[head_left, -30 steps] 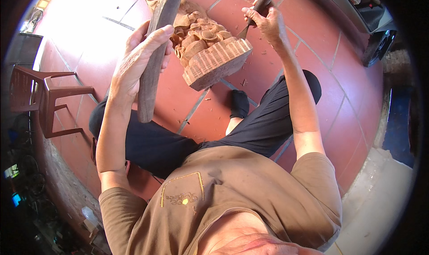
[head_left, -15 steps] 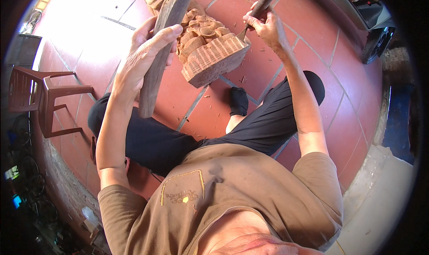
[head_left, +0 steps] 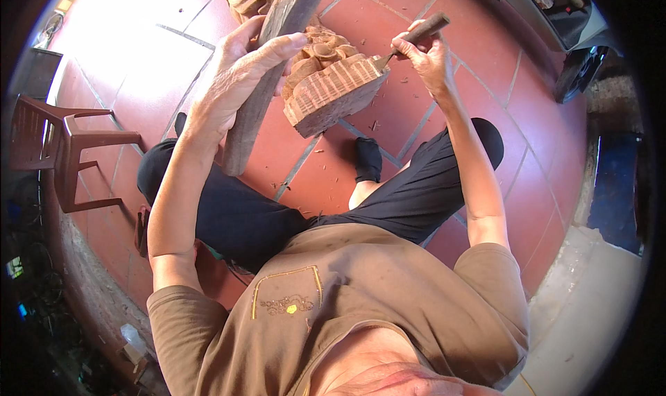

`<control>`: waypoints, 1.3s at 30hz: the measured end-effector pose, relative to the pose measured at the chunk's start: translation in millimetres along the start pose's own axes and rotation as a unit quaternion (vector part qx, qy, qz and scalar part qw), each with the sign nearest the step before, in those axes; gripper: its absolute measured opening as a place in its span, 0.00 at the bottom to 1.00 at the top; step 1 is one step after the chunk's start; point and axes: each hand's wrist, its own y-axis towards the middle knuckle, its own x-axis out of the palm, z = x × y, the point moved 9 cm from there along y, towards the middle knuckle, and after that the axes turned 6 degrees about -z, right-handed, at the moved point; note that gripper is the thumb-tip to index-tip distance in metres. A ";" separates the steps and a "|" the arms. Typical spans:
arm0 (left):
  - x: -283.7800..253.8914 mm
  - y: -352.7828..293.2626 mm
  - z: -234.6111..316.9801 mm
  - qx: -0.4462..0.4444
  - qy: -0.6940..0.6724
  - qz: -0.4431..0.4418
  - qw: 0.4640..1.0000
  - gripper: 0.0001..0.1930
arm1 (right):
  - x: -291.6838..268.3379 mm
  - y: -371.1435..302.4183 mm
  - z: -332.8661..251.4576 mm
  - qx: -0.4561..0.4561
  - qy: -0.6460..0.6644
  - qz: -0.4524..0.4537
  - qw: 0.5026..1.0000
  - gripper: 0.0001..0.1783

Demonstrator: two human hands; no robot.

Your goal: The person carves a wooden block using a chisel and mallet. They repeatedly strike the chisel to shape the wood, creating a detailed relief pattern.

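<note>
A reddish-brown wood carving (head_left: 336, 91) lies on the floor in front of me, its grooved base turned my way. My right hand (head_left: 427, 55) grips a chisel (head_left: 431, 27) by its handle, and the blade tip meets the upper right corner of the base. Across the carving's left side, my left hand (head_left: 239, 77) is wrapped around a long, worn wooden mallet bar (head_left: 260, 105), held slanted and raised. That bar and hand hide part of the carving's middle.
Red floor tiles (head_left: 485, 118) with scattered wood chips surround the carving. A brown plastic chair (head_left: 76, 143) stands at the left. My bent legs (head_left: 416, 181) frame the near side. At the upper right is a dark wheel (head_left: 579, 70), and a pale ledge (head_left: 583, 306) runs along the lower right.
The left hand and the wooden bar have shifted right, toward the chisel. The chisel's handle has tipped further right and lower, while its tip stays at the base's corner.
</note>
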 end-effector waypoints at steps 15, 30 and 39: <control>-2.6 -2.6 -3.7 0.008 -0.009 0.006 1.000 0.24 | -5.6 -0.8 6.8 -0.017 -0.005 0.018 1.000 0.19; 2.0 -1.0 -8.6 -0.009 0.021 -0.022 1.000 0.31 | -5.5 -2.8 11.4 -0.015 0.015 0.010 1.000 0.17; 1.0 -1.2 -7.8 0.017 0.010 -0.008 1.000 0.29 | -6.6 -4.5 11.3 -0.002 0.015 0.015 1.000 0.19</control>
